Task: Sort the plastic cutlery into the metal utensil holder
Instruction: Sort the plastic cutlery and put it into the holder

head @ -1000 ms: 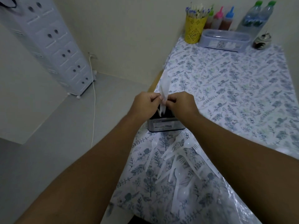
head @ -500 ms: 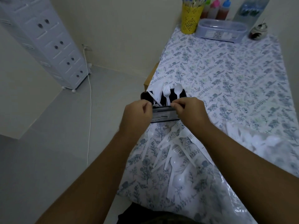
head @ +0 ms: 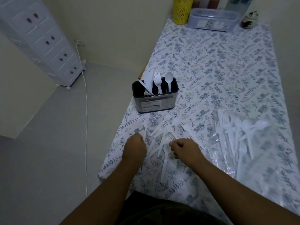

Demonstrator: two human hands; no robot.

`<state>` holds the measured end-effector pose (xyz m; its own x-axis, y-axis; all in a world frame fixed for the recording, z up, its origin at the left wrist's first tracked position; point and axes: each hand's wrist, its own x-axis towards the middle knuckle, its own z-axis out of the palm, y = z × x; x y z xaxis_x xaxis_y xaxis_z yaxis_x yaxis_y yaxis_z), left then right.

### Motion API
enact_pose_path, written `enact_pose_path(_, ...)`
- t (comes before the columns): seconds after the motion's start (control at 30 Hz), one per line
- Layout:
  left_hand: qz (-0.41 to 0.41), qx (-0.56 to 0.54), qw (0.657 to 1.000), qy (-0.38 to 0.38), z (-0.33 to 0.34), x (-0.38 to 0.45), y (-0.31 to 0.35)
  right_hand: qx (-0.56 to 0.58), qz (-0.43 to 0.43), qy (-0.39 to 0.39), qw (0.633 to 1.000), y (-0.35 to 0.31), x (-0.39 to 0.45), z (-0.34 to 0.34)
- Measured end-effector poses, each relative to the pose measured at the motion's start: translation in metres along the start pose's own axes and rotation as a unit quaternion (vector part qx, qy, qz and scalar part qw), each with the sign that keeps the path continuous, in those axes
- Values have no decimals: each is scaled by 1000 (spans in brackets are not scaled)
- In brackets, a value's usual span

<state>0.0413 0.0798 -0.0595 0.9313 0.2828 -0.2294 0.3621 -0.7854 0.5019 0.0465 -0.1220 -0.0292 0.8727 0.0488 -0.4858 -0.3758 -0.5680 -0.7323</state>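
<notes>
The metal utensil holder (head: 155,101) stands near the table's left edge. A white fork (head: 157,82), a spoon (head: 168,80) and a knife beside a paper slip stand upright in it. Loose white plastic cutlery (head: 164,130) lies in a heap in front of it. My left hand (head: 135,147) hovers curled at the heap's left edge; its fingers are hidden, so a hold cannot be judged. My right hand (head: 185,149) is over the heap's near side, thumb and forefinger pinched on a fork (head: 170,136) lying there.
A clear plastic bag (head: 240,140) with more white cutlery lies at the right. Far back stand a yellow cup (head: 181,12), a lidded grey box (head: 212,19) and a small jar (head: 248,21). The floral tablecloth (head: 219,70) drops off on the left to the floor, with a white drawer unit (head: 40,39).
Both hands have left the holder's rim and come down toward me onto the loose cutlery heap. The knife, fork and spoon now stand free in the holder.
</notes>
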Motion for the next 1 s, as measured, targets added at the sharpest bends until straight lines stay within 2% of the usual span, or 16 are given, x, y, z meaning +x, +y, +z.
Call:
enact_pose_path(0.07, 54, -78, 995, -12, -7, -18, 17, 71, 22, -32, 997, -2, -4, 0)
enact_pose_path(0.13, 136, -116, 981, -75, -8, -34, 34, 154, 57, -61, 985, -4, -8, 1)
enact_pose_path(0.2, 184, -114, 969, -120, -3, -39, 46, 225, 90, -41, 969, -2, -7, -1)
enact_pose_path(0.27, 191, -99, 971, -99, 0, -29, 53, 285, 122, -8, 951, 2, -7, -6)
enact_pose_path(0.37, 149, -30, 986, -60, 5, -6, 58, 332, 152, 8, 931, 8, -11, -17)
enact_pose_path(0.47, 106, 10, 990, -89, 18, 0, 66, 323, 158, 20, 933, 16, -16, -24)
enact_pose_path(0.57, 65, -16, 993, -100, 33, -3, 83, 277, 160, 43, 946, 23, -20, -28)
enact_pose_path(0.67, 9, -45, 993, -107, 43, 3, 92, 290, 166, 53, 941, 27, -22, -32)
enact_pose_path(0.83, -36, -78, 987, -136, 44, 7, 95, 282, 132, 81, 947, 28, -22, -44)
enact_pose_path(0.93, -96, -158, 963, -196, 36, -2, 99, 289, 130, 87, 944, 32, -16, -42)
enact_pose_path(1.0, -104, -207, 937, -261, 28, -13, 101, 290, 134, 83, 944, 33, -13, -39)
